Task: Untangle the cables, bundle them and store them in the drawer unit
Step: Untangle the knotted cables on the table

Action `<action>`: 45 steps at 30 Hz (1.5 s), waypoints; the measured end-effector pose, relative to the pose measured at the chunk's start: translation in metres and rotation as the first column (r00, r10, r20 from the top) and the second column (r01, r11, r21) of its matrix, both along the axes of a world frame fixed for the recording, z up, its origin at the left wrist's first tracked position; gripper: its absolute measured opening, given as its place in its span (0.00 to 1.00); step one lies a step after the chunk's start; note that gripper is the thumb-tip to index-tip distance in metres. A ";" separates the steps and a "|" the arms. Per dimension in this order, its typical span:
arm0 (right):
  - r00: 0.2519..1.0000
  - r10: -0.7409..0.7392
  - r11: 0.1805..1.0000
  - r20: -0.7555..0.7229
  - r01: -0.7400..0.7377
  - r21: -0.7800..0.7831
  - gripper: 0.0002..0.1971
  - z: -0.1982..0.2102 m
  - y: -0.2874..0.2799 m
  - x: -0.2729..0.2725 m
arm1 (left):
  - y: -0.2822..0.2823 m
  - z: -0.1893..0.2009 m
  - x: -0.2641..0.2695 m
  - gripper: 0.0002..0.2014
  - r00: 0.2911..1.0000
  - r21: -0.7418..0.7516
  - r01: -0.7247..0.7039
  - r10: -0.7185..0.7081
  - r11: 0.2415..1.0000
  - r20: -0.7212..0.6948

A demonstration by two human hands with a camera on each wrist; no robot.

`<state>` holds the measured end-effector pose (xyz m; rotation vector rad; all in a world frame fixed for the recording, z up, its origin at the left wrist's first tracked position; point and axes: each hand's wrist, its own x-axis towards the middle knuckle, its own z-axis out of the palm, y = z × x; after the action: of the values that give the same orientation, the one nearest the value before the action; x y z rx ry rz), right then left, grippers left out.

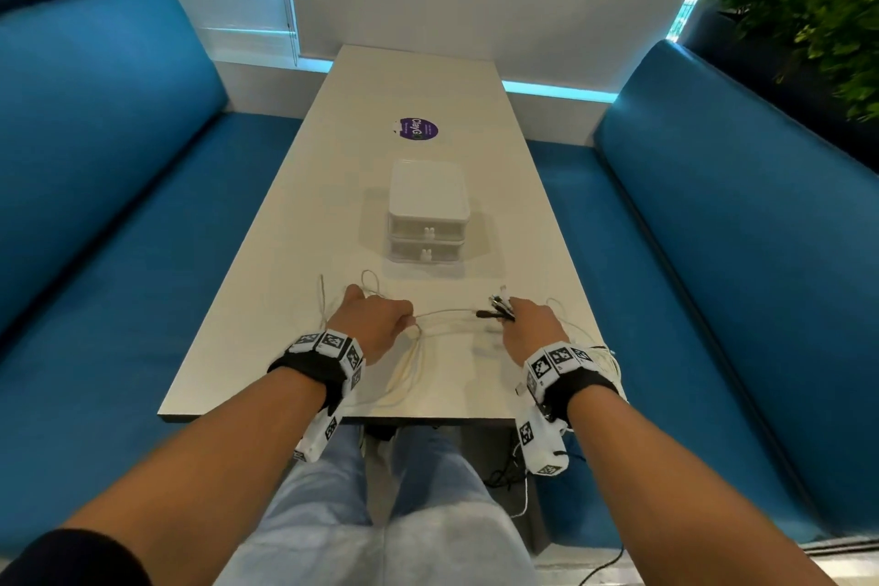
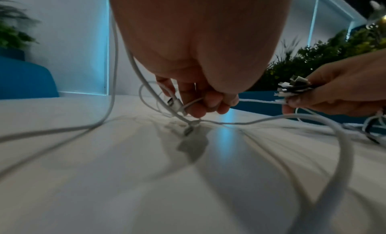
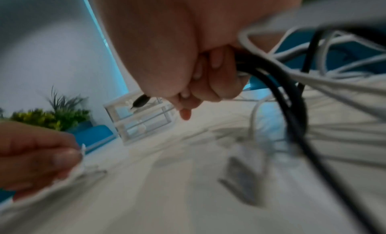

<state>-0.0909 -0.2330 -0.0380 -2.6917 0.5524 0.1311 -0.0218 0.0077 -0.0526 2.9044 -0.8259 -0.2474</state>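
Several white cables point(image 1: 409, 366) and a black one lie tangled on the near part of the white table point(image 1: 295, 205). My left hand point(image 1: 376, 319) pinches a white cable point(image 2: 188, 105) near its plug, fingers curled just above the tabletop. My right hand point(image 1: 528, 324) grips a bunch of cable ends point(image 1: 499, 307), white and black plugs sticking out past the fingers point(image 2: 292, 87). A black cable point(image 3: 292, 95) and white loops trail back past the right wrist. The white two-drawer unit point(image 1: 428, 214) stands beyond the hands at mid-table, both drawers shut.
Blue benches point(image 1: 95, 205) line both sides of the table. A purple sticker point(image 1: 418, 130) lies beyond the drawer unit. Plants point(image 1: 818, 14) stand behind the right bench. Dark cables point(image 1: 509, 476) hang under the table's near edge by my knees.
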 end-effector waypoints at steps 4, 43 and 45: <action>0.992 0.006 0.999 0.123 -0.012 0.049 0.13 0.006 0.014 0.005 | -0.016 0.010 -0.008 0.15 1.000 0.013 0.012 -0.012 1.000 0.025; 0.986 0.147 0.988 0.073 -0.150 0.042 0.11 -0.001 0.016 0.004 | -0.010 0.012 -0.008 0.14 0.996 0.062 0.069 -0.073 0.996 0.056; 0.998 0.045 0.999 0.046 -0.046 0.016 0.11 0.000 0.001 0.003 | 0.000 0.010 -0.004 0.15 0.996 0.072 0.063 -0.067 0.995 0.056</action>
<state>-0.0877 -0.2316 -0.0380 -2.6846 0.4741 0.0858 -0.0261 0.0080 -0.0427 2.9661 -0.9406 -0.2024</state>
